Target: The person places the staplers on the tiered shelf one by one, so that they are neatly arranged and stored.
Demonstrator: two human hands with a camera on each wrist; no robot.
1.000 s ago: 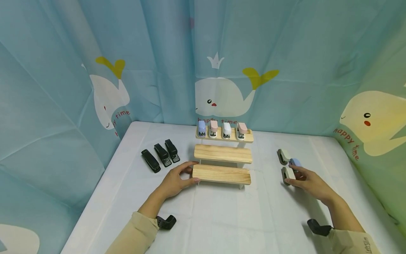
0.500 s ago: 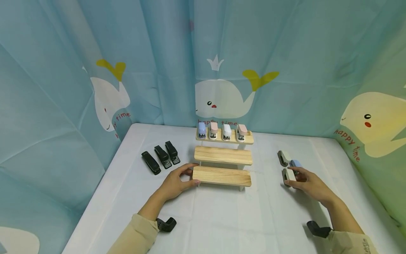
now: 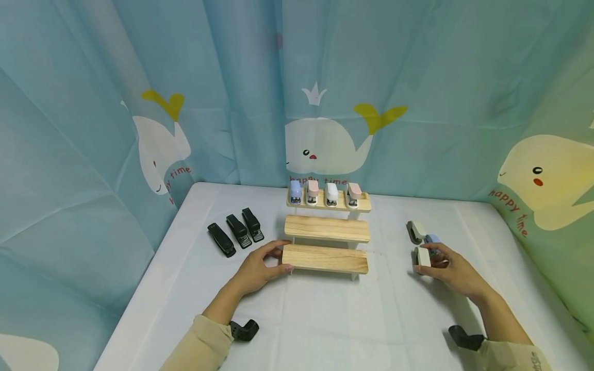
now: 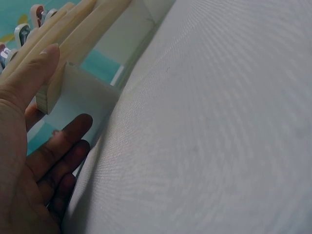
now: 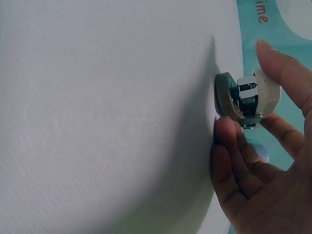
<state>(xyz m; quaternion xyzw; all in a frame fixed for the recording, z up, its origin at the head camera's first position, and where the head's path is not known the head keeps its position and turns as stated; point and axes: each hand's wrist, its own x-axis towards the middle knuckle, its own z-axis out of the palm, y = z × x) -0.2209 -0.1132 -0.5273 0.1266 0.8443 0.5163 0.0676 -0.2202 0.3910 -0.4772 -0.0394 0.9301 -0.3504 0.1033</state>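
Note:
My left hand [image 3: 254, 269] holds the left end of the lowest board of a three-tier wooden display stand [image 3: 325, 258]; in the left wrist view the thumb lies on the board [image 4: 78, 48] and the lower fingers hang loosely. At the right, my right hand [image 3: 459, 274] pinches a small white-and-grey stapler [image 3: 423, 256] between thumb and fingers. Its white top and grey base show side-on in the right wrist view, close to the cloth. Just behind it are a blue stapler [image 3: 432, 239], partly covered by the fingers, and another white-and-grey stapler [image 3: 416, 230].
Several small staplers, blue [image 3: 295, 191], pink [image 3: 312, 191], white [image 3: 331, 194] and pink [image 3: 353, 194], stand on the top board. Black staplers [image 3: 238, 230] lie left of the stand on the white-covered table [image 3: 334, 324]. A whale-print curtain [image 3: 250, 103] surrounds the back and sides.
The right thumb and fingers have settled on the near white-and-grey stapler, which has turned slightly. My left hand keeps its place on the stand. The head view has tilted up a little.

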